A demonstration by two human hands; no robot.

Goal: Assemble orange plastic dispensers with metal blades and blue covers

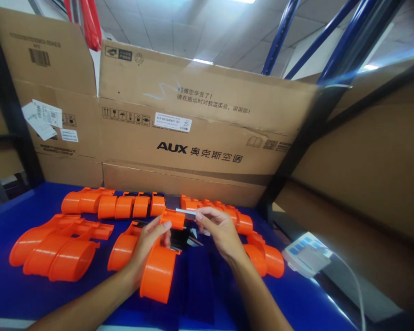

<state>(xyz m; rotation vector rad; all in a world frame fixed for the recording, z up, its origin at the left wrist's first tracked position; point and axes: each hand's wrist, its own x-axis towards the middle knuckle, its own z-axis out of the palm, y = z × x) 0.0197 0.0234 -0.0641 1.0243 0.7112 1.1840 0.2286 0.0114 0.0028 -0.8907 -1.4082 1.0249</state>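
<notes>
1. Our left grip (155, 236) holds an orange plastic piece with a round cup (160, 266) above the blue counter (3, 285); our right grip (215, 225) pinches a thin, pale, toothed strip (185, 213).
2. The strip lies at the piece's upper end; whether they touch, we cannot tell.
3. We do best bracing the piece firmly and aligning the strip squarely, without bending it.

Ceiling lights (203, 61) are glowing in a pale tiled ceiling (172, 32) above a blue-topped table (3, 239), where printed cardboard (131, 149) marked AUX is rising along the far edge between dark uprights (296, 149). Blue beams (279, 39) are slanting overhead as a brown panel (369, 156) is flanking the right.
</notes>
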